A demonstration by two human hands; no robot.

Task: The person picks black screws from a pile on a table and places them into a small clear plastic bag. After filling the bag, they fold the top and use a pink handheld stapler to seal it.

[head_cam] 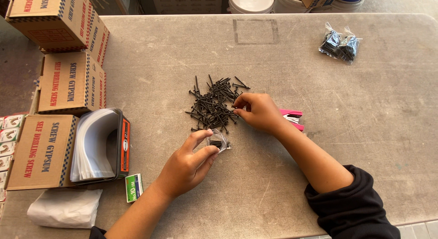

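Grey and scuffed, the table (374,143) carries a heap of black screws (213,104) at its middle. Left hand (187,163) pinches a small clear bag (219,142) open just below the heap; right hand (258,112) closes its fingertips on a screw at the heap's edge. Filling looks under way (a pink stapler (293,118) waits beside the wrist). Next, the screw needs dropping cleanly into the bag's mouth.
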